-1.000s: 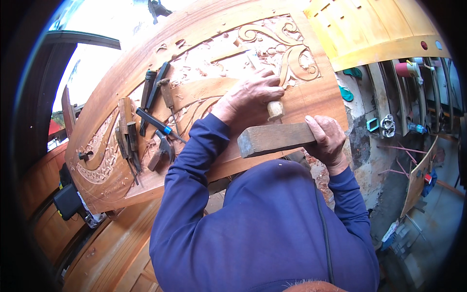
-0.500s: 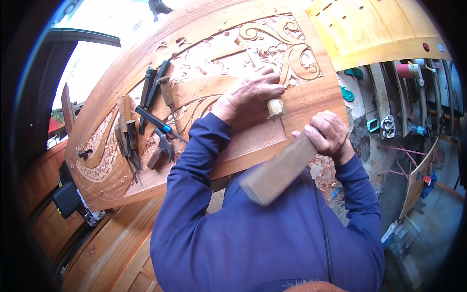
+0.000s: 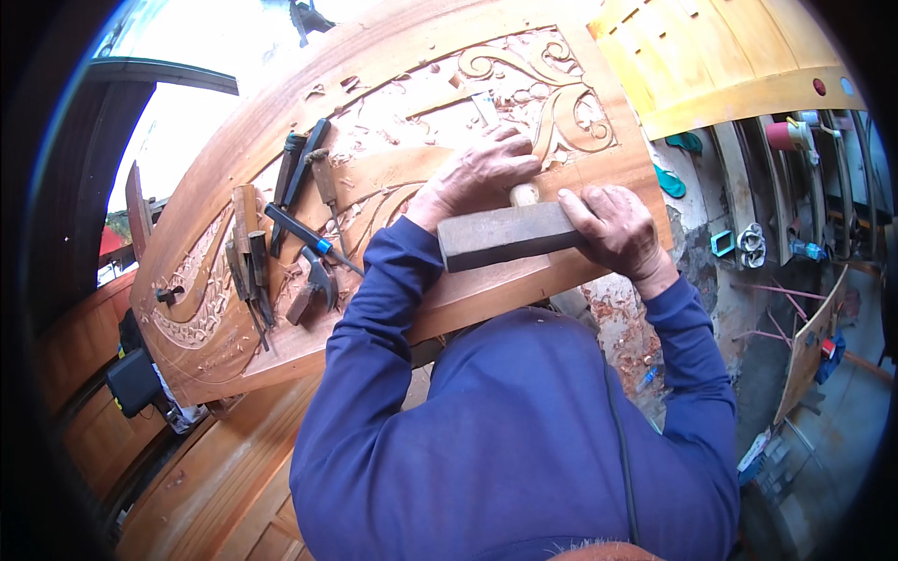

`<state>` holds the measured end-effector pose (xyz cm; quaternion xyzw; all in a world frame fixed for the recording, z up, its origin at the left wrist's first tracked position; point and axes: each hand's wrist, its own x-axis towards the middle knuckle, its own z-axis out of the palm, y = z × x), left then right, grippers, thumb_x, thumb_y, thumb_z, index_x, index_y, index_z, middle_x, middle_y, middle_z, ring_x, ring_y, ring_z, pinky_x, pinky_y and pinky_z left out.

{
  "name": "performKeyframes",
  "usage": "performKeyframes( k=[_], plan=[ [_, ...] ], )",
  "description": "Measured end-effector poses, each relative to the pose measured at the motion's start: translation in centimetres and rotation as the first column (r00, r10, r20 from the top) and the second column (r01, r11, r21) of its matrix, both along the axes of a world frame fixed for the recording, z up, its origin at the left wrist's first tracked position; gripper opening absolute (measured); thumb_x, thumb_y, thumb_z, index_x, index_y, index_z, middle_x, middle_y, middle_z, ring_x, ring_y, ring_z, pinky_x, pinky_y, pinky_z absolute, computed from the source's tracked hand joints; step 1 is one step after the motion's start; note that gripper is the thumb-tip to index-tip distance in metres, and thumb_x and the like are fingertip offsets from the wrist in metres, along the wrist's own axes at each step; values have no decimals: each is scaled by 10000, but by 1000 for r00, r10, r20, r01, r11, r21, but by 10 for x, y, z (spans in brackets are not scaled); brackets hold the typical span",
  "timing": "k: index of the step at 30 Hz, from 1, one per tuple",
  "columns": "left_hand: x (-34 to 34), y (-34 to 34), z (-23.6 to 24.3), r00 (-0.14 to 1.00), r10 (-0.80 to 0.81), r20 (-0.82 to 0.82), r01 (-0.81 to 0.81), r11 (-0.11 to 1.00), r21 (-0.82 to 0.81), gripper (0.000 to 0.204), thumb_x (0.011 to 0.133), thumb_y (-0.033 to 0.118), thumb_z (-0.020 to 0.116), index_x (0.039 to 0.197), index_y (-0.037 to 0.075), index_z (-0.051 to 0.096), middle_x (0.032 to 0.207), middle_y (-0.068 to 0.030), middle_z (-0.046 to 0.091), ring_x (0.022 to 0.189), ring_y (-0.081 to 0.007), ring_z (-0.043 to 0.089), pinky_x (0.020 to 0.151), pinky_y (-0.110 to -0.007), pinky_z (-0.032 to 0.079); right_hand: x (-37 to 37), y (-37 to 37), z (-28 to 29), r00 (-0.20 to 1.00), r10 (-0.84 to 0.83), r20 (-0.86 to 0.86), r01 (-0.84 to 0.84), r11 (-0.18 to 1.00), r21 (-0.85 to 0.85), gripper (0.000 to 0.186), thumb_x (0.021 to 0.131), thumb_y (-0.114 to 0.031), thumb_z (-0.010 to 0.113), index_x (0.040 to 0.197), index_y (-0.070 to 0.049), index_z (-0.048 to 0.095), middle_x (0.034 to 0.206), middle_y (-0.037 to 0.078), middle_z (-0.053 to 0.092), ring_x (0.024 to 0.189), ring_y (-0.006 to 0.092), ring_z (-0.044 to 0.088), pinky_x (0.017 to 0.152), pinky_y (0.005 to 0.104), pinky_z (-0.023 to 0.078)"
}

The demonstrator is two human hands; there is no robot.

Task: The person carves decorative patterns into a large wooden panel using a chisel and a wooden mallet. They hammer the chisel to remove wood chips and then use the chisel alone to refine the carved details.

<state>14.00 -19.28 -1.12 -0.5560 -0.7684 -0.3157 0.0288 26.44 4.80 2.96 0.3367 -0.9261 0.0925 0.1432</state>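
A large carved wooden panel (image 3: 599, 173) with scroll relief lies before me. My left hand (image 3: 479, 176) rests on it, closed round a chisel (image 3: 525, 194). The pale wooden end of its handle sticks out toward me, and the metal blade shows beyond my fingers; the middle is hidden. In my right hand (image 3: 617, 229) is a thick wooden block (image 3: 510, 236), gripped at its right end. It lies crosswise over the near side of the handle end; whether the two touch I cannot tell.
Several chisels (image 3: 248, 243) lie left of my arm, with a dark-handled tool with a blue band (image 3: 299, 229) and a claw hammer (image 3: 318, 280). Wood shavings (image 3: 383, 112) litter the carving. A yellowish wooden panel (image 3: 720, 56) stands far right; planks and clutter fill the right side.
The wooden block has swung up and away from my chest to the chisel's handle end, turning more level. My left hand and the chisel keep nearly the same place.
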Motion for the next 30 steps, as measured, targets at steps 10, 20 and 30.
performKeyframes(
  k=[10, 20, 30],
  plan=[
    [47, 9, 21, 983, -6, -183, 45, 977, 206, 116, 803, 143, 704, 864, 157, 606, 806, -14, 543, 811, -206, 593, 731, -353, 523, 72, 20, 9, 962, -270, -43, 233, 893, -385, 631, 839, -296, 821, 1337, -76, 502, 1025, 132, 679, 855, 322, 695, 738, 416, 572],
    [93, 71, 38, 848, 512, 135, -527, 842, 113, 469, 774, 351, 874, 1116, 122, 649, 817, -58, 630, 748, -262, 657, 661, -400, 524, 83, 83, 0, 680, -288, 674, 731, 195, -654, 736, 798, -117, 864, 1386, -20, 432, 1159, 129, 614, 969, 196, 636, 834, 345, 545],
    [95, 141, -7, 463, 886, -34, -886, 461, -43, 613, 735, 259, 836, 1289, 112, 618, 1006, -101, 625, 894, -312, 618, 788, -436, 526, 2, 239, -10, 398, 522, 754, 895, -40, -445, 464, 804, -138, 774, 1180, 49, 577, 980, 143, 654, 757, 233, 677, 681, 370, 599]
  ],
)
